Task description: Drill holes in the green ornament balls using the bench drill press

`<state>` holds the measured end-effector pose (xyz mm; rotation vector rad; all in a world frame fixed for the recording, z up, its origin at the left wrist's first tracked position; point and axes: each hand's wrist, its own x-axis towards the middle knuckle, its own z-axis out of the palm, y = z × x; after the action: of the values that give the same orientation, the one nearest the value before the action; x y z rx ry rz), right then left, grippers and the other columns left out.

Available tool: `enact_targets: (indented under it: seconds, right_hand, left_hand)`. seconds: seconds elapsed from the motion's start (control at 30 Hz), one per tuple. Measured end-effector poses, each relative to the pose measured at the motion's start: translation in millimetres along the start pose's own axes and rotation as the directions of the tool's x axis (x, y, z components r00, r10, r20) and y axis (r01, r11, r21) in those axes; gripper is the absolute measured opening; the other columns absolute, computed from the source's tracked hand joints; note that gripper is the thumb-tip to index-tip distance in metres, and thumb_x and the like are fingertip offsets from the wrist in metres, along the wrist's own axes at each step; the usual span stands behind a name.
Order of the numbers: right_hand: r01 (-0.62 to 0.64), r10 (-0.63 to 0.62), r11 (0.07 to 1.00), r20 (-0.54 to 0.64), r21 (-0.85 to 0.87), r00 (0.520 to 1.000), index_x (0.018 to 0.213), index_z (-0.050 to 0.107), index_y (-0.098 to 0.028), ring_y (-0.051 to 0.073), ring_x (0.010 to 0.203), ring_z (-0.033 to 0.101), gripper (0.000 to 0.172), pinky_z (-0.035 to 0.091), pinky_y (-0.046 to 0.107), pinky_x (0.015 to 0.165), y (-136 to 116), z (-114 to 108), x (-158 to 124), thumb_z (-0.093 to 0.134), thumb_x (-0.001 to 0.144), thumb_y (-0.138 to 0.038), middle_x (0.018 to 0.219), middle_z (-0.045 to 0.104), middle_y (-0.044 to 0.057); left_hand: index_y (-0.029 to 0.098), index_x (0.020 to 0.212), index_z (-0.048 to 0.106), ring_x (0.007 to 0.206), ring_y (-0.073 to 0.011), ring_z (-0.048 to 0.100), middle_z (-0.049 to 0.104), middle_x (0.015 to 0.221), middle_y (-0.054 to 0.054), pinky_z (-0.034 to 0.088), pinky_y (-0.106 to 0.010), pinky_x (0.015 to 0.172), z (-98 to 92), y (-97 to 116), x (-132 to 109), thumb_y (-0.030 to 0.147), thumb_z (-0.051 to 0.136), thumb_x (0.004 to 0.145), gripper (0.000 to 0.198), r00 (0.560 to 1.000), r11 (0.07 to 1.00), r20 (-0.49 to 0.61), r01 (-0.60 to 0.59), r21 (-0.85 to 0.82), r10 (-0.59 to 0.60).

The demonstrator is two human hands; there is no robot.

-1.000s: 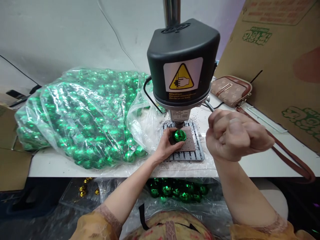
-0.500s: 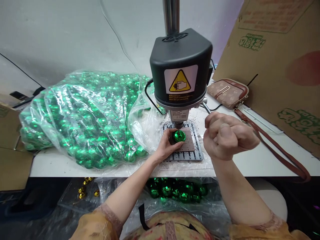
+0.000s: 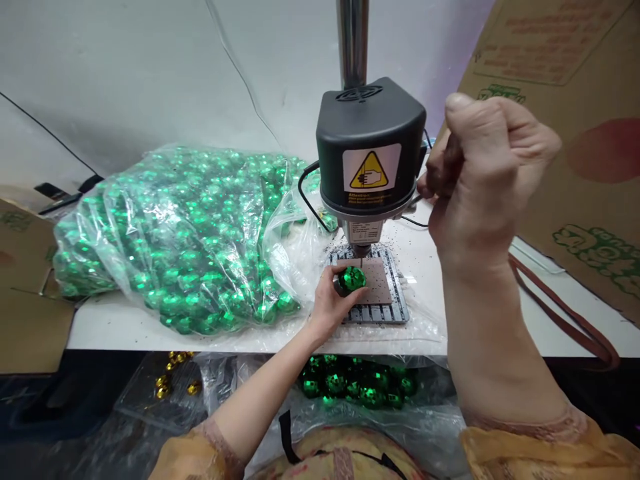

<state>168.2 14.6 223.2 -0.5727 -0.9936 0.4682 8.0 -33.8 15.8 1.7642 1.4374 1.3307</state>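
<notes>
A small bench drill press (image 3: 371,160) with a black head and a yellow warning label stands on the white table (image 3: 125,323). My left hand (image 3: 333,301) is closed round a shiny green faceted ball (image 3: 351,279) on the brown pad (image 3: 376,282) of the slotted drill plate (image 3: 396,308), just below the bit. My right hand (image 3: 483,167) is raised in a fist on the dark knob of the press lever (image 3: 447,163) at the machine's right side.
A large clear bag of green balls (image 3: 180,237) fills the table's left half. More green balls (image 3: 357,385) lie in plastic under the table edge, with a few gold ones (image 3: 173,380) on the floor. Cardboard (image 3: 575,120) leans at the right; a brown strap (image 3: 565,313) trails there.
My right hand has swung up with the lever from beside the plate to level with the drill head. The drill head has risen off the ball, which my left hand has shifted slightly left.
</notes>
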Motion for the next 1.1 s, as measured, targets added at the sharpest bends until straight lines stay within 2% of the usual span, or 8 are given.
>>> enact_targets:
  seconds: [0.23, 0.6, 0.67, 0.77, 0.9, 0.93, 1.03, 1.1]
  right_hand:
    - [0.079, -0.08, 0.995, -0.006, -0.056, 0.997, 0.047, 0.037, -0.023, 0.007, 0.035, 0.029, 0.042, 0.018, 0.029, 0.035, 2.8, 0.1, -0.9, 0.061, 0.082, -0.019, 0.042, 0.03, -0.006]
    - [0.108, -0.113, 0.992, -0.062, -0.072, 0.992, 0.05, 0.037, -0.024, 0.008, 0.036, 0.031, 0.04, 0.019, 0.029, 0.034, 6.2, 3.1, -1.7, 0.059, 0.083, -0.02, 0.044, 0.028, -0.006]
    - [0.114, -0.118, 0.992, -0.076, -0.048, 0.99, 0.049, 0.038, -0.024, 0.008, 0.035, 0.031, 0.04, 0.018, 0.029, 0.033, 7.3, 3.1, -0.8, 0.06, 0.082, -0.019, 0.043, 0.028, -0.007]
    - [0.12, -0.123, 0.992, -0.061, -0.041, 0.991, 0.05, 0.04, -0.023, 0.008, 0.034, 0.032, 0.038, 0.018, 0.028, 0.033, 8.1, 1.1, -0.7, 0.06, 0.082, -0.02, 0.042, 0.031, -0.007]
    - [0.132, -0.133, 0.991, -0.035, -0.036, 0.99, 0.048, 0.04, -0.022, 0.008, 0.032, 0.033, 0.039, 0.018, 0.028, 0.033, 8.5, -2.1, -1.4, 0.062, 0.081, -0.021, 0.041, 0.035, -0.006]
    - [0.13, -0.131, 0.991, -0.034, -0.034, 0.991, 0.048, 0.041, -0.022, 0.008, 0.032, 0.033, 0.039, 0.018, 0.029, 0.033, 8.3, -2.2, -1.7, 0.062, 0.081, -0.021, 0.041, 0.035, -0.006]
    - [0.129, -0.131, 0.991, -0.04, -0.044, 0.991, 0.048, 0.043, -0.021, 0.007, 0.033, 0.033, 0.038, 0.018, 0.028, 0.034, 7.4, -0.9, -2.8, 0.061, 0.081, -0.021, 0.041, 0.036, -0.007]
    - [0.126, -0.129, 0.991, -0.048, -0.048, 0.991, 0.048, 0.042, -0.022, 0.007, 0.033, 0.033, 0.038, 0.018, 0.028, 0.034, 6.7, 0.1, -3.5, 0.061, 0.081, -0.021, 0.041, 0.034, -0.007]
  left_hand:
    - [0.023, 0.119, 0.054, 0.11, -0.0216, 0.064, 0.06, 0.117, -0.008, 0.055, -0.037, 0.091, -26.5, -3.6, -22.6, 0.032, 0.084, 0.079, 0.051, 0.95, 0.958, -0.139, -0.286, -0.021, 0.281]
    - [0.026, 0.122, 0.052, 0.113, -0.0235, 0.064, 0.061, 0.12, -0.008, 0.055, -0.041, 0.093, -53.9, 12.6, -32.9, 0.029, 0.083, 0.08, 0.052, 0.886, 0.907, -0.2, -0.401, 0.127, 0.419]
    - [0.028, 0.124, 0.054, 0.113, -0.0248, 0.065, 0.06, 0.121, -0.009, 0.056, -0.042, 0.092, -59.4, 17.7, -40.6, 0.032, 0.081, 0.082, 0.049, 0.908, 0.912, -0.104, -0.393, 0.119, 0.405]
    - [0.032, 0.128, 0.059, 0.111, -0.0258, 0.067, 0.059, 0.127, -0.011, 0.059, -0.04, 0.089, -64.1, 14.2, -68.7, 0.036, 0.075, 0.087, 0.044, 0.89, 0.909, 0.23, -0.414, 0.045, 0.394]
    - [0.047, 0.119, 0.069, 0.085, -0.0233, 0.072, 0.07, 0.113, -0.006, 0.059, -0.034, 0.069, -59.1, -19.2, -124.5, 0.047, 0.08, 0.077, 0.043, 0.63, 0.859, 0.704, -0.509, 0.056, 0.328]
    - [0.05, 0.117, 0.069, 0.077, -0.0233, 0.071, 0.072, 0.106, -0.004, 0.058, -0.035, 0.062, -57.7, -28.7, -136.9, 0.049, 0.083, 0.072, 0.047, 0.599, 0.846, 0.756, -0.52, 0.119, 0.262]
    - [0.052, 0.121, 0.068, 0.064, -0.0245, 0.069, 0.073, 0.091, -0.002, 0.054, -0.038, 0.05, -59.1, -42.1, -157.9, 0.049, 0.085, 0.067, 0.057, 0.669, 0.852, 0.732, -0.453, 0.264, 0.129]
    - [0.05, 0.122, 0.068, 0.062, -0.0233, 0.069, 0.073, 0.088, 0.0, 0.055, -0.038, 0.05, -65.6, -32.2, -154.3, 0.049, 0.083, 0.071, 0.053, 0.718, 0.899, 0.681, -0.382, 0.215, 0.142]
